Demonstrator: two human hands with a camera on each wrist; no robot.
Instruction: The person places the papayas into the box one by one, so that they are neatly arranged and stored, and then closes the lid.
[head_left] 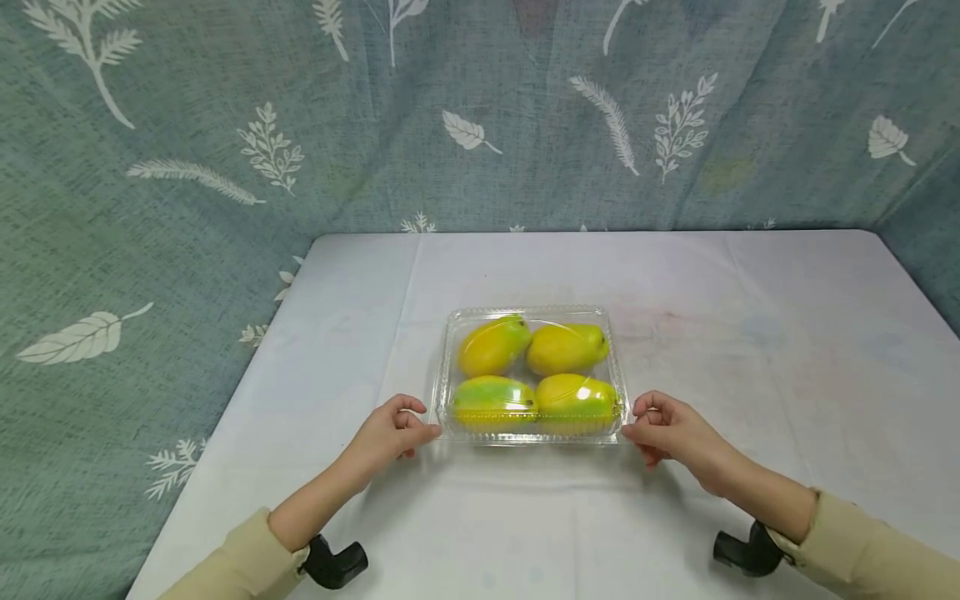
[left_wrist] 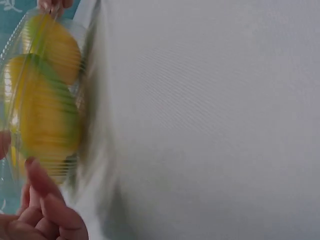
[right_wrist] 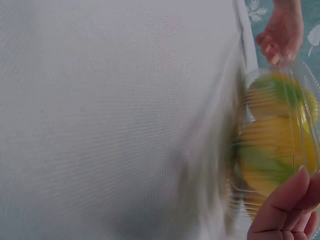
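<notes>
- A clear plastic box [head_left: 531,373] holding four yellow-green mangoes [head_left: 493,344] sits at the centre of the head view, on a counter [head_left: 750,333] draped in a white cloth.
- The left hand [head_left: 390,433] rests at the box's lower left corner, fingers loosely curled, thumb and fingertips touching the rim; whether it truly pinches the rim cannot be told from here.
- The right hand [head_left: 667,429] mirrors it at the lower right corner, fingers curled, tips against the plastic edge.
- In the left wrist view, blurred, the left hand's fingers [left_wrist: 42,200] show at lower left, just beside the ribbed wall of the box [left_wrist: 45,100].
- In the right wrist view, also blurred, the right hand's fingers [right_wrist: 287,200] press at lower right against the box [right_wrist: 275,150]; the other hand [right_wrist: 282,32] appears at upper right.
- Judgement: the step in hand looks like taking hold of the near edge of the box at both corners. Thin plastic of this kind is likely to flex, so an even grip on both sides, thumbs on the rim and fingers beneath, would keep the lid shut and the fruit level.
- A leaf-patterned blue-green curtain [head_left: 187,167] fills the top and left of the frame.
</notes>
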